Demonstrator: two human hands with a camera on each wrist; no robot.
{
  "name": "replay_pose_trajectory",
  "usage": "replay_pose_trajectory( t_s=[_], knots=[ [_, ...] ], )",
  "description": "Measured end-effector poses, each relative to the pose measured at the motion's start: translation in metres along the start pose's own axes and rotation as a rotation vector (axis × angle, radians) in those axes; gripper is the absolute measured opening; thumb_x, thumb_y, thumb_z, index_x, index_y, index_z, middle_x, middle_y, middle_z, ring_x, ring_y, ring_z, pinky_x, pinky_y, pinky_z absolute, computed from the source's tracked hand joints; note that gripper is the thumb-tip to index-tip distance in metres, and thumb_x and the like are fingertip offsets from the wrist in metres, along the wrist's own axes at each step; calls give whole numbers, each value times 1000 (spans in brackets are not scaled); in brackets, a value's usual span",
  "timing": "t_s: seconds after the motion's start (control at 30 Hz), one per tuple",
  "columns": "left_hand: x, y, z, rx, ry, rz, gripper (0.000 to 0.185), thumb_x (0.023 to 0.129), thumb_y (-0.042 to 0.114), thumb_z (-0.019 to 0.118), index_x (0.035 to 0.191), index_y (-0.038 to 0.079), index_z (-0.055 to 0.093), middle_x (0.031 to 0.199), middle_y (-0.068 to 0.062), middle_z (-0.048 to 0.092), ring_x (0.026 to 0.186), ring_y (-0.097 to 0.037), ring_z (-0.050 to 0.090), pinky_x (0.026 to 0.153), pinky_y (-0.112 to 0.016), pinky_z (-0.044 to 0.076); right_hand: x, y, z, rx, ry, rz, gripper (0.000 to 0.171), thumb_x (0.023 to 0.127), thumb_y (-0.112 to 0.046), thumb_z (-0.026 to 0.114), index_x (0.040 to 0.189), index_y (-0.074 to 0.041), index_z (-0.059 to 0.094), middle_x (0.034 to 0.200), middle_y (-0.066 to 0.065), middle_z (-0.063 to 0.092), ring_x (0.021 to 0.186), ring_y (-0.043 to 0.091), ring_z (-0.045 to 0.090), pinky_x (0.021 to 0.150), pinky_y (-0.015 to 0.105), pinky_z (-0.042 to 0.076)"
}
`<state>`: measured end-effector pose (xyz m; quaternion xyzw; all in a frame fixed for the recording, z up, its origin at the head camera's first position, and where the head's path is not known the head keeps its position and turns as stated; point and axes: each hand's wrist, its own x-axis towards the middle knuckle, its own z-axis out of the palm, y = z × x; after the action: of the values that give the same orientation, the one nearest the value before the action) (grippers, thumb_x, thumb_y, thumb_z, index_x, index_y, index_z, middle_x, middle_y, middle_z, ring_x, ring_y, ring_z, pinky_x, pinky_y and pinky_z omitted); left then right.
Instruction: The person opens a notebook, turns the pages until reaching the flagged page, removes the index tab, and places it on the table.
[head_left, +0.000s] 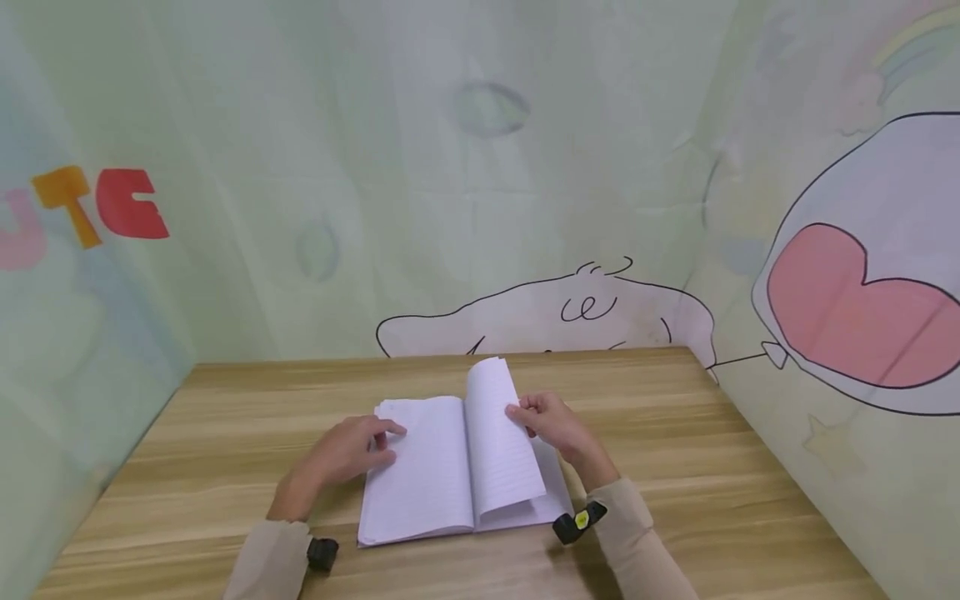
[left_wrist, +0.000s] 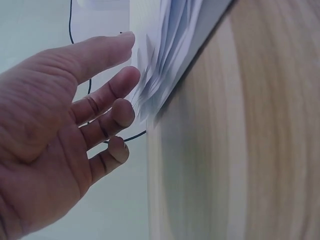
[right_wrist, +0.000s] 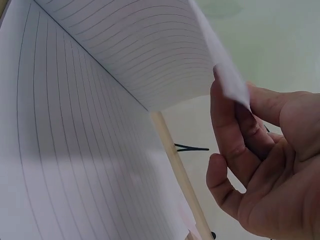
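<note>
An open notebook (head_left: 420, 483) with lined pages lies on the wooden table. My right hand (head_left: 553, 423) pinches the outer edge of a raised page (head_left: 498, 454) between thumb and fingers. In the right wrist view that lined page (right_wrist: 145, 45) curves up over the flat page (right_wrist: 75, 150) below it. My left hand (head_left: 348, 450) is at the notebook's left edge, its fingers relaxed over the left page. Seen from the left wrist, the left hand (left_wrist: 65, 115) has its fingers loosely bent beside the stacked page edges (left_wrist: 167, 50) and holds nothing.
The wooden table (head_left: 262, 400) extends around the notebook on all sides. Printed fabric walls (head_left: 300, 167) stand behind and at both sides, with a balloon drawing (head_left: 862, 267) on the right. Each wrist wears a dark strapped device, one on the left (head_left: 322, 553) and one on the right (head_left: 579, 522).
</note>
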<state>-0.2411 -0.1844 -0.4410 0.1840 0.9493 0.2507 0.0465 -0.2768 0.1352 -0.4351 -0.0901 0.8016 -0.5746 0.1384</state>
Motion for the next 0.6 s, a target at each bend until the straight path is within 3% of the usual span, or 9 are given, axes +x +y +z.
replay_pose_trajectory(
  t_s=[0.37, 0.6],
  knots=[
    [-2, -2, 2, -27, -46, 65, 39, 78, 23, 67, 115, 17, 60, 78, 8, 53, 67, -9, 46, 59, -23, 39, 2, 5, 31, -25, 55, -20, 33, 79, -31, 66, 65, -4, 52, 54, -2, 45, 52, 10, 41, 50, 23, 35],
    [-1, -4, 2, -36, -52, 102, 38, 79, 24, 66, 116, 18, 59, 77, 9, 52, 65, -7, 45, 57, -22, 39, 5, 12, 45, 1, 193, -24, 40, 75, -40, 67, 62, -7, 50, 55, -2, 48, 48, 10, 43, 44, 23, 35]
  ],
)
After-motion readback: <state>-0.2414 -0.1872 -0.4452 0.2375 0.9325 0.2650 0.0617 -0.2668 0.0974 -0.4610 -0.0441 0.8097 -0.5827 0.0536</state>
